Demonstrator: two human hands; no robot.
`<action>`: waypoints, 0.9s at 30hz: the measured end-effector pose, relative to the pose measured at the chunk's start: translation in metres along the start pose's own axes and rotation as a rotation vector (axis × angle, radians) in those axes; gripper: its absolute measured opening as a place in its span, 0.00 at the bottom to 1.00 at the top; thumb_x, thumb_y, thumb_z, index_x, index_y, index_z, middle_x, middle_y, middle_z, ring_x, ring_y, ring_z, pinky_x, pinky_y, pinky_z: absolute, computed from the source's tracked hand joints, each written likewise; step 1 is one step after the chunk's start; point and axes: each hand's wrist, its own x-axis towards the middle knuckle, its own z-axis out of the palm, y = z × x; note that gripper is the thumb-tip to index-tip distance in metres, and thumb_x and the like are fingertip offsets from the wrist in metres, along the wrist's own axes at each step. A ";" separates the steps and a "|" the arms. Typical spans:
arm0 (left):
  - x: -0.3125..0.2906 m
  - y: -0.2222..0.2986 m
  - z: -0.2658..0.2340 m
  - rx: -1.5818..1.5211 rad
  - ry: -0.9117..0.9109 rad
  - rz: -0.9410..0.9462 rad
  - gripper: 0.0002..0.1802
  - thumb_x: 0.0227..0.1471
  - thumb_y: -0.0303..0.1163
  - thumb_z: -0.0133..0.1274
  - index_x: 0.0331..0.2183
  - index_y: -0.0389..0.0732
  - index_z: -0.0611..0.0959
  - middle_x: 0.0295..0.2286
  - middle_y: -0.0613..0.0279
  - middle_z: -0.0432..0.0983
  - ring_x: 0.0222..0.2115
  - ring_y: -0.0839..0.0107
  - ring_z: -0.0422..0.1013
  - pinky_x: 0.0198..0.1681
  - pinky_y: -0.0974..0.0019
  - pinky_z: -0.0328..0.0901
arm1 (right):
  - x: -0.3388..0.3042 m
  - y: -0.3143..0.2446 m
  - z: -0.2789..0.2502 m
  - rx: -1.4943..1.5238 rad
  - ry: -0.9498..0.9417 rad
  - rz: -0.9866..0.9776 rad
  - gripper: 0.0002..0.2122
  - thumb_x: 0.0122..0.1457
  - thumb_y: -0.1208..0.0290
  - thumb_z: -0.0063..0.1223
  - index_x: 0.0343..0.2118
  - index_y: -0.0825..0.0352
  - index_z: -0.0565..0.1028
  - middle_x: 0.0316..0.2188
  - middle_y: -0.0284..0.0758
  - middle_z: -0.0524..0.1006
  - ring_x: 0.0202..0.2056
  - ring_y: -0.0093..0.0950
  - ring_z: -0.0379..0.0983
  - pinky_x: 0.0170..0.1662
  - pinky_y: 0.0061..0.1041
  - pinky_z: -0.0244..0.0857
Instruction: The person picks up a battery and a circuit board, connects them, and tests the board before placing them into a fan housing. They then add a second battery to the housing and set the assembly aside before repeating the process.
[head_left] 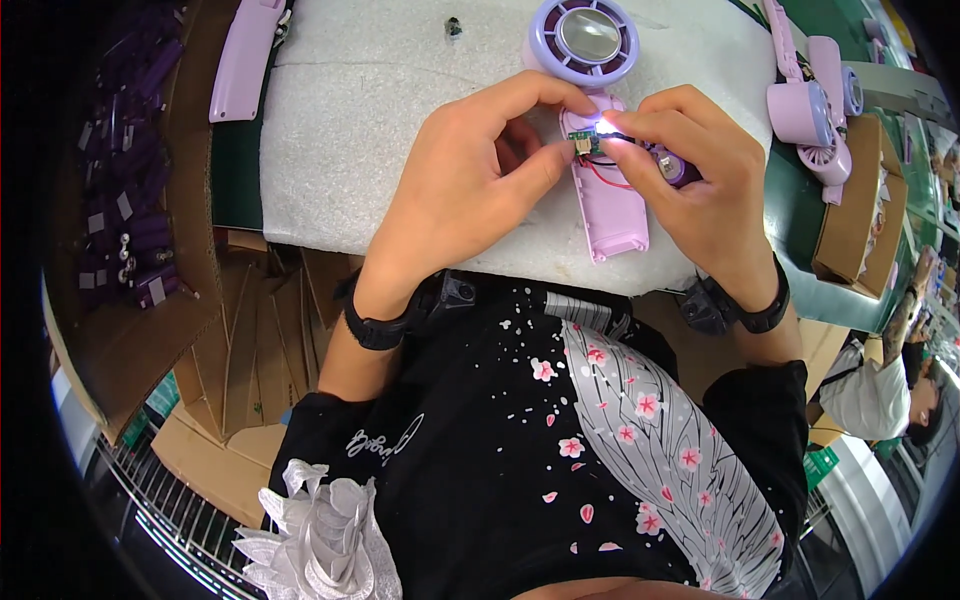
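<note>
A lilac handheld fan lies on the white foam-covered table. Its round head (588, 36) points away from me, and its handle shell (617, 222) is uncovered toward me. Inside the shell is a small green circuit board (584, 143) with a bright light glowing at its right end and red and black wires. My left hand (475, 170) is closed at the board's left side, thumb on its edge, index finger at the shell's neck. Thumb and index finger of my right hand (700, 165) pinch at the lit end. A purple cylindrical battery (672, 167) shows beneath the right fingers, partly hidden.
A cardboard box (190, 200) of purple batteries stands at left. A lilac handle cover (245, 60) lies by the foam's left edge. Several fan parts (800, 110) and a cardboard tray (862, 210) sit at right. A small dark piece (453, 27) lies far off. Another person (880, 390) is at right.
</note>
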 end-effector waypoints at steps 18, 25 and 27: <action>0.009 -0.014 0.006 0.108 0.112 0.248 0.17 0.45 0.25 0.52 0.39 0.45 0.86 0.26 0.59 0.77 0.19 0.72 0.68 0.24 0.70 0.62 | 0.003 0.001 0.006 0.008 0.018 0.085 0.11 0.47 0.77 0.66 0.33 0.69 0.75 0.25 0.32 0.75 0.26 0.20 0.70 0.32 0.18 0.65; 0.005 -0.003 -0.004 0.143 0.025 0.145 0.19 0.44 0.21 0.49 0.40 0.42 0.85 0.32 0.60 0.76 0.24 0.75 0.70 0.28 0.73 0.64 | 0.009 0.001 -0.017 0.228 -0.329 0.270 0.13 0.49 0.74 0.63 0.38 0.67 0.74 0.29 0.35 0.75 0.26 0.25 0.73 0.29 0.22 0.66; 0.004 -0.001 -0.009 0.126 -0.072 0.114 0.22 0.44 0.16 0.46 0.43 0.37 0.83 0.39 0.62 0.74 0.31 0.80 0.69 0.31 0.78 0.62 | 0.008 0.003 -0.024 0.442 -0.419 0.315 0.14 0.51 0.73 0.61 0.41 0.68 0.73 0.31 0.35 0.75 0.26 0.24 0.73 0.29 0.21 0.66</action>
